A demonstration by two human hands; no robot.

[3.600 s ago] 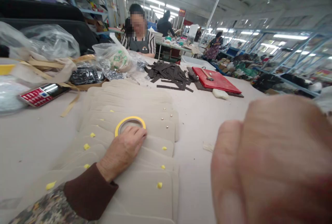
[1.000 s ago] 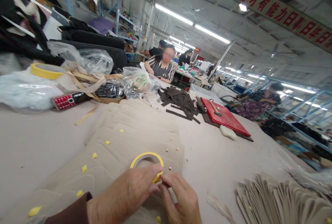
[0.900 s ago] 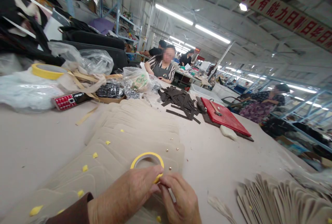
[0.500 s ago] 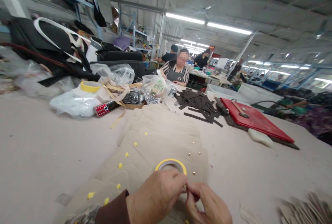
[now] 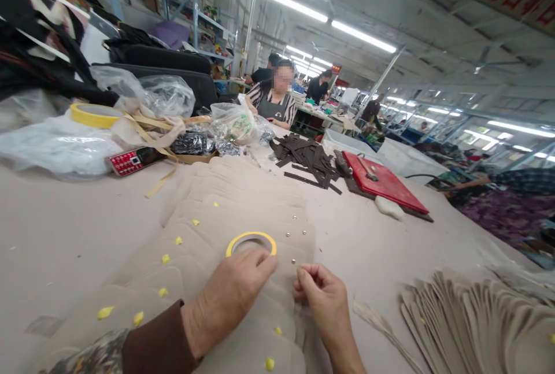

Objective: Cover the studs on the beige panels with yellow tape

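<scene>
My left hand [image 5: 234, 287] is closed on a roll of yellow tape [image 5: 251, 238], its ring showing beyond the fingers. To the right, a short gap away, my right hand [image 5: 323, 299] pinches a tiny piece of yellow tape that barely shows at the fingertips. Both hands are over overlapping beige fabric pieces [image 5: 208, 252] laid out in a long row. Small yellow tape bits [image 5: 165, 258] dot the left side of these pieces. Several small metal snaps [image 5: 293, 261] sit along their right side.
A fanned stack of beige pieces [image 5: 472, 322] lies at the right. Farther back are dark strips [image 5: 307, 157], a red board [image 5: 381, 183] with a hammer [image 5: 368, 169], a red-and-black phone [image 5: 134, 160], another tape roll [image 5: 96, 115] and plastic bags. A person [image 5: 277, 96] sits across the table.
My hands were together at the fingertips and have now parted, the right one moving to the right. The view has turned right, bringing more of the fanned stack into sight.
</scene>
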